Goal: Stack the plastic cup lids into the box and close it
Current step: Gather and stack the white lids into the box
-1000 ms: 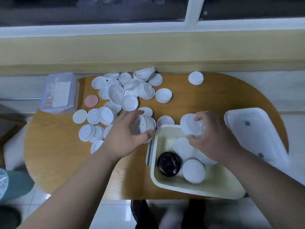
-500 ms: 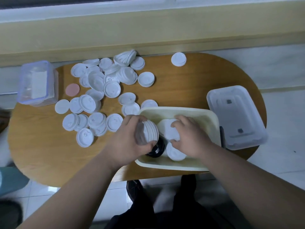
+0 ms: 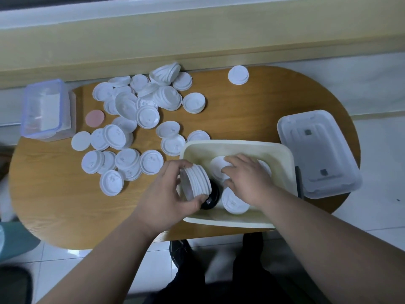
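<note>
Left grip: my left grip (image 3: 166, 194) is curled round a stack of white lids (image 3: 196, 182). My thumb is on the near side and my fingers are on the far side.
Stack: it is tipped on its side and held up over the left edge of the box (image 3: 282, 154).
Right grip: my right grip (image 3: 247, 178) is down inside the box. My fingers are spread and mostly straight. They lie on top of a white lid (image 3: 218, 166) and hold nothing tight.
Box: it is cream and open, and it sits on the near edge of the table (image 3: 54, 194), right in front of me.
Inside the box: a black lid (image 3: 212, 199) lies in the near left corner, partly hidden by the stack. A second white lid (image 3: 233, 202) lies just beside it, by my right wrist.
Box cover: the clear cover (image 3: 317, 152) lies flat on the table just to the right of the box.
Loose lids: lots of loose white lids (image 3: 131, 128) lie on the table to the left of the box and behind it. Some lie on top of each other.
Far pile: a fanned pile of lids (image 3: 165, 72) leans at the far edge.
Lone lid: one lone lid (image 3: 238, 75) lies by itself at the far side, well apart from the rest.
Pink lid: a pink lid (image 3: 95, 118) lies at the left of the pile.
Small tub: a small clear tub (image 3: 45, 110) with a blue rim sits at the far left, just beside the pink lid.
</note>
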